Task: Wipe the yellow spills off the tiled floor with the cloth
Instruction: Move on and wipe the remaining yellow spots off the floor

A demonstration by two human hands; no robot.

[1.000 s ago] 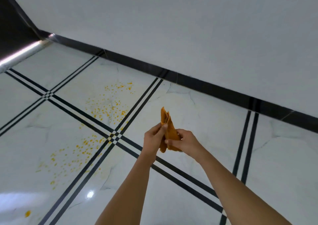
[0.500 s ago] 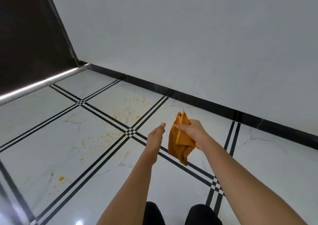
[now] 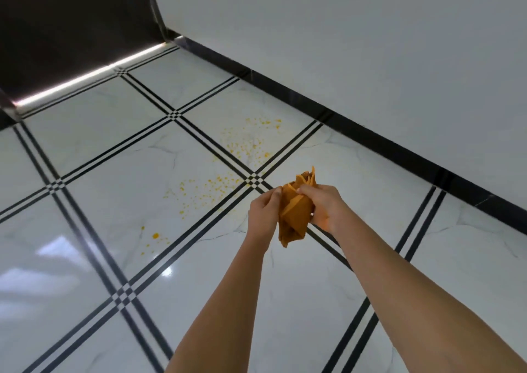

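Note:
An orange cloth [image 3: 295, 213], bunched and folded, hangs in the air between my hands above the floor. My right hand [image 3: 323, 205] grips its upper part and my left hand [image 3: 263, 214] pinches its left edge. Yellow spills lie on the white tiled floor [image 3: 114, 207] ahead and to the left: one speckled patch [image 3: 249, 138] near the wall, a second speckled patch [image 3: 205, 191] on the adjoining tile, and a larger yellow drop [image 3: 155, 235] with small specks closer to me.
A white wall [image 3: 342, 44] with a black skirting board [image 3: 370, 141] runs along the right. A dark panel [image 3: 71, 21] with a bright metal strip at its foot closes the far left corner. Black double lines cross the glossy tiles.
My left hand, open and off the cloth half a second ago, now holds it again. The view has shifted, so the spills sit nearer the frame's middle.

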